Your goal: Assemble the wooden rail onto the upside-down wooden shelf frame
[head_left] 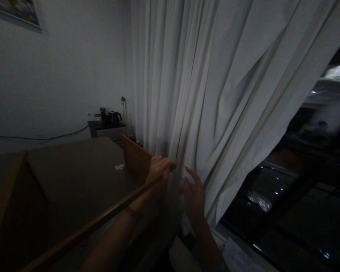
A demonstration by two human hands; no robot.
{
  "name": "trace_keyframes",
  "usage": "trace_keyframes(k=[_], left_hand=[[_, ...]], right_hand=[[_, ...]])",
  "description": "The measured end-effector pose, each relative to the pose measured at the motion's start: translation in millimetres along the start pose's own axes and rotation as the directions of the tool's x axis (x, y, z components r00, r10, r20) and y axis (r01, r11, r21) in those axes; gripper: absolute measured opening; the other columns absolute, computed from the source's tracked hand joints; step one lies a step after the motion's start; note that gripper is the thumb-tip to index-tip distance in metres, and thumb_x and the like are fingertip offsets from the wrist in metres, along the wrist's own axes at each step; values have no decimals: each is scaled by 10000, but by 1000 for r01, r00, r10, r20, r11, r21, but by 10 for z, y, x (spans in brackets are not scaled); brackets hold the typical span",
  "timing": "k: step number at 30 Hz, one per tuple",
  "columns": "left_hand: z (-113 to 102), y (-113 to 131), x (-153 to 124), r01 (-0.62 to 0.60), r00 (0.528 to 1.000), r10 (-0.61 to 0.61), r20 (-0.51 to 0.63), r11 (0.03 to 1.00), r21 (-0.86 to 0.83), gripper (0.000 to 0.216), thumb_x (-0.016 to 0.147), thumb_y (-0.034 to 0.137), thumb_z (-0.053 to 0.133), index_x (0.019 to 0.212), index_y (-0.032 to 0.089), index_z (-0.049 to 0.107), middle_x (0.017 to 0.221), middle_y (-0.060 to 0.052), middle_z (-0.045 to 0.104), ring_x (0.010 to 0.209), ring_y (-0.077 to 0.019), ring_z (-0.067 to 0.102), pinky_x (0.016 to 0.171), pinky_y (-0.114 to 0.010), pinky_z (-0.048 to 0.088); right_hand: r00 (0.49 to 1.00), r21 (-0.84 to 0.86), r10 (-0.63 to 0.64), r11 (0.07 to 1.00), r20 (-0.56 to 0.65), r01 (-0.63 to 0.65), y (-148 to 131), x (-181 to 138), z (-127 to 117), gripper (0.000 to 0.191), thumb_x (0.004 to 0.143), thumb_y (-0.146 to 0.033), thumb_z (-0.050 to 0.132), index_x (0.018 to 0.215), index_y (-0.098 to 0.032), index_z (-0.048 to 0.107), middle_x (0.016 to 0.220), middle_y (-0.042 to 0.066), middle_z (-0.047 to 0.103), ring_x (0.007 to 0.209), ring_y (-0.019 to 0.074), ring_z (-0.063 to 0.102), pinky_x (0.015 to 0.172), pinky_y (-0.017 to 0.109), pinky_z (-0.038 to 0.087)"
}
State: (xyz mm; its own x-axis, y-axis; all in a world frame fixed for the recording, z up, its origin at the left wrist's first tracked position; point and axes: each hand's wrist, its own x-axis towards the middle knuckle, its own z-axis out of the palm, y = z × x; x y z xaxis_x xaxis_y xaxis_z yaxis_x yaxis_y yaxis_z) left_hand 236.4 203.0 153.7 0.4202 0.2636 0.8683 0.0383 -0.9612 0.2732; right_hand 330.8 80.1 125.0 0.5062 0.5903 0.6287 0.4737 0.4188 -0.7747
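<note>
My left hand is closed at the far corner of a wooden panel, fingers over its top edge and thumb close against it. A bracelet circles that wrist. Just right of the corner, my right hand is raised with index finger and thumb apart. Between the two hands I cannot make out any object, as the light is dim and blurred. The panel's narrow edge runs from the lower left up to my left hand. White curtains hang directly behind both hands.
More upright wooden panels rise around a dark flat surface bearing a small pale item. A low cabinet with a dark kettle stands in the far corner. Dark window glass lies right.
</note>
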Motion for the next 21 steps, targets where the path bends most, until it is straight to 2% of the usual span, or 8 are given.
trace_keyframes(k=[3,7,11,14,17,19,21], left_hand=[[-18,15,1,18,1000,-18,12,1000,3,422,941,320,254,926,205,660,778,-44,686,761,-209,538,801,-399,368],[-39,24,10,21,999,-21,28,1000,11,406,935,308,269,932,203,661,768,-45,677,772,-211,537,796,-393,379],[-12,-12,11,-5,1000,5,18,1000,1,425,943,321,257,927,202,664,759,-43,683,751,-209,541,777,-396,373],[9,-27,5,-30,1000,30,-6,999,-10,427,951,317,252,930,199,661,761,-41,687,753,-207,545,786,-399,366],[7,-17,9,-37,999,37,-23,999,-8,419,952,309,257,927,197,660,754,-43,683,752,-209,542,782,-396,367],[-1,-7,17,-39,999,39,-25,999,-8,416,951,308,261,926,194,660,759,-45,683,757,-210,542,782,-395,370],[-8,1,28,-41,999,41,-21,999,-8,414,950,311,264,925,190,659,771,-48,685,766,-212,543,784,-393,375]], right_hand=[[984,217,177,960,26,-178,-116,-6,54,373,956,-442,448,1235,-197,474,475,-78,588,394,134,574,444,224,485],[963,311,247,912,109,-269,-120,11,59,316,936,-462,473,1113,-204,516,482,-78,556,399,118,535,443,209,451],[982,314,175,930,77,-190,-39,38,66,332,911,-539,483,859,-220,560,572,-27,596,490,125,565,494,225,481],[997,241,76,967,28,-80,-33,34,83,342,920,-518,493,787,-215,580,691,17,675,606,141,623,594,255,526],[999,226,-22,974,37,13,-44,8,73,269,920,-479,525,912,-226,614,866,47,736,780,174,689,721,302,556],[993,220,-66,975,97,43,-31,-9,39,262,917,-464,541,1042,-243,608,1022,63,733,932,190,690,828,335,547],[976,217,-92,975,197,48,-1,-24,-11,348,911,-458,556,1205,-271,547,1198,70,679,1098,195,641,945,360,504]])
